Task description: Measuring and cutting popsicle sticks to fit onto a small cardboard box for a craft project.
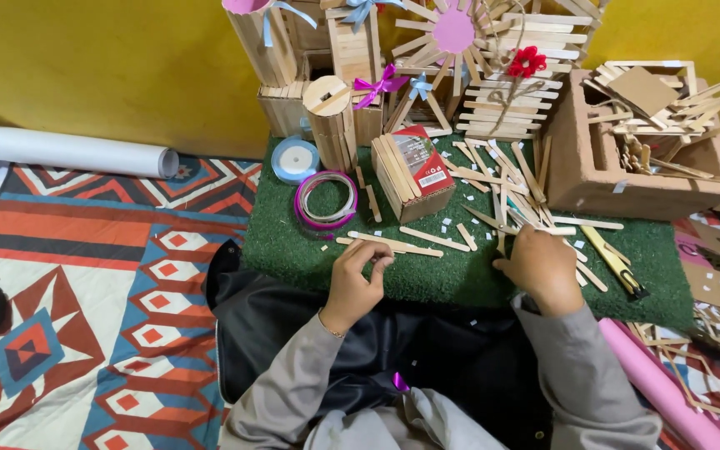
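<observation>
Left hand: point(358, 279) fingers curled, pinching something too small to make out, just below a wooden stick point(393, 245) on the green mat point(293, 246).
Right hand: point(543, 265) grip hidden; fingertips in the stick pile point(502, 179) at 12 o'clock.
Cardboard box: point(593, 179) at 1 o'clock, contents jumbled.
Yellow cutter: point(614, 262) at 3 o'clock.

right hand fingers point(520, 243): tips hidden among sticks
stick houses point(427, 50): tops cut off at 12 o'clock
pink roll point(668, 392): end cut off at 5 o'clock
</observation>
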